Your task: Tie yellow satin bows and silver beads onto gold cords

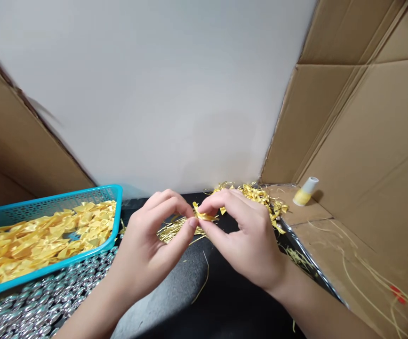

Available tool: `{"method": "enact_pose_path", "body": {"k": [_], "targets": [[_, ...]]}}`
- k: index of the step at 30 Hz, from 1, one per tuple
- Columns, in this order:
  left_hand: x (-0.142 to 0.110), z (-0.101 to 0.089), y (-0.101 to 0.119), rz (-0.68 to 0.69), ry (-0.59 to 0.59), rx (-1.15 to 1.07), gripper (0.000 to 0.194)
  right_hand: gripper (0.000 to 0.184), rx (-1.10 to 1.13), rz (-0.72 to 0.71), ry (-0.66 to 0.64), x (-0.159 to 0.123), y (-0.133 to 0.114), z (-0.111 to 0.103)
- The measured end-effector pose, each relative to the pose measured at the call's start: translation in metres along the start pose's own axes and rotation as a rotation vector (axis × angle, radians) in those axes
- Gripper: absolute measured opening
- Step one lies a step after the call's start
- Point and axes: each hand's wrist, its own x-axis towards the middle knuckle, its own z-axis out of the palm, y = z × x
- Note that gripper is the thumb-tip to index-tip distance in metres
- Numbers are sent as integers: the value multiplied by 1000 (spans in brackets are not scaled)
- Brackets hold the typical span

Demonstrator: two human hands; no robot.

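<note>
- Spanning the narrow gap between hands: one yellow ribbon piece [205, 217], pinched at thumb and fingertips by left hand [150, 238] and right hand [249, 230].
- Gold strands [170, 230]: seen behind the fingertips.
- Blue basket [118, 207]: placed left of both hands.

Prob. a small craft wkshop: cardbd walls [373, 141], teal bskt [118, 209] w/ shiny yellow pcs [44, 240], silver beads [50, 294].

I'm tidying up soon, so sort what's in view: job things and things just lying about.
Likely job things:
pinched yellow piece
yellow pieces in teal basket
gold wires
silver beads
yellow heap

Apparently just lying about:
white-and-yellow cylinder
loose strands
red scrap
</note>
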Motion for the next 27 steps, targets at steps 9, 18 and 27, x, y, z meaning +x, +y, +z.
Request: {"method": "enact_pose_path", "body": {"k": [9,18,27], "targets": [[-3,1,2,10,89,38,14,14,61,0,-19,2,-1,-2],[-3,3,1,-5,112,36,15,16,38,32,46,1,-3,-2],[-4,2,3,36,125,82,12,17,47,-20,20,0,-5,-1]]}}
